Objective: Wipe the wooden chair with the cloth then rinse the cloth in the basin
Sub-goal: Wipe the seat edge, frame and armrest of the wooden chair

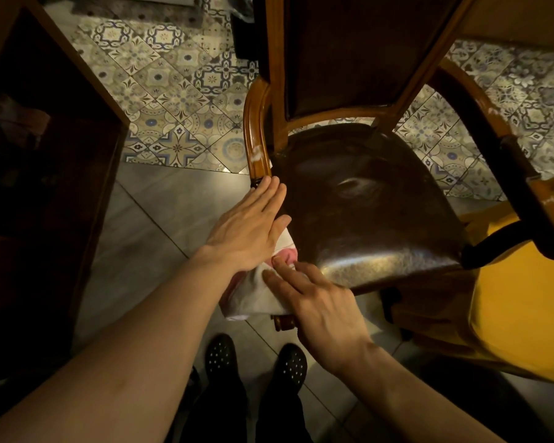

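The wooden chair stands in front of me, with curved armrests and a dark leather seat and back. A white cloth with pink patches is draped over the seat's front left corner. My left hand lies flat on the cloth's upper part, fingers straight and together, their tips near the base of the left armrest. My right hand presses the cloth's lower part against the seat's front edge with its fingers. No basin is in view.
A dark wooden cabinet stands at the left. A yellow-covered table or seat is close on the right, behind the chair's right armrest. The floor is patterned tile further off and grey tile near my feet.
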Demonstrator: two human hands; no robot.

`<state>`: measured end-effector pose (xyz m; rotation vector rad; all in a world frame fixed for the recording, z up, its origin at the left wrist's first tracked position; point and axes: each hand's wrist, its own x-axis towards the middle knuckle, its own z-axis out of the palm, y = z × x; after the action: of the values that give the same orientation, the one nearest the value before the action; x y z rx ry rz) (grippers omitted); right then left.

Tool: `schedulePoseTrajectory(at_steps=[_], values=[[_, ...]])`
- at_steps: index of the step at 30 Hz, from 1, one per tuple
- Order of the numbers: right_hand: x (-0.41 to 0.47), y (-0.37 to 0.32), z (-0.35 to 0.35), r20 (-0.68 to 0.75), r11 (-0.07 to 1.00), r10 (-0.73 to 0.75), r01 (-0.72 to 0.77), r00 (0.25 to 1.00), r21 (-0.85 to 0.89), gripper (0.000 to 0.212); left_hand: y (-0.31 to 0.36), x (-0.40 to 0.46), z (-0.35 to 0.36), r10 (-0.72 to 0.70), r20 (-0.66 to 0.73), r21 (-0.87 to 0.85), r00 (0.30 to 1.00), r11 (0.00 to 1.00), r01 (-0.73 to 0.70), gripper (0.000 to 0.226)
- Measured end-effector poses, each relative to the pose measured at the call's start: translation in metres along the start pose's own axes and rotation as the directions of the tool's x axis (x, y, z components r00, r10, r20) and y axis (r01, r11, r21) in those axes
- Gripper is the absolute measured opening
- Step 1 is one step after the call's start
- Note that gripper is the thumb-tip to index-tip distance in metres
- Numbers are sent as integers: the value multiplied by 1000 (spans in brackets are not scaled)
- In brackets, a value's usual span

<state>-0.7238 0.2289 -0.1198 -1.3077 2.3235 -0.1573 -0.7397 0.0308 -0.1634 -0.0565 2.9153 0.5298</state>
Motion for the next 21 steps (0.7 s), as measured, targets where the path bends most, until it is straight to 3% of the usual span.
schedulePoseTrajectory(at_steps=[7,16,21], values=[[-11,4,0,-55,998,-53,52,997,-21,66,4,0,-1,-30,14,-13,999,999,31,62],[-13,21,-20,25,983,-175,174,984,56,48,6,2,-3,-53,18,-52,998,997,54,60],[-17,27,-38,44,976,-155,146,987,159,43,5,2,-5,-72,18,-76,997,994,73,59]])
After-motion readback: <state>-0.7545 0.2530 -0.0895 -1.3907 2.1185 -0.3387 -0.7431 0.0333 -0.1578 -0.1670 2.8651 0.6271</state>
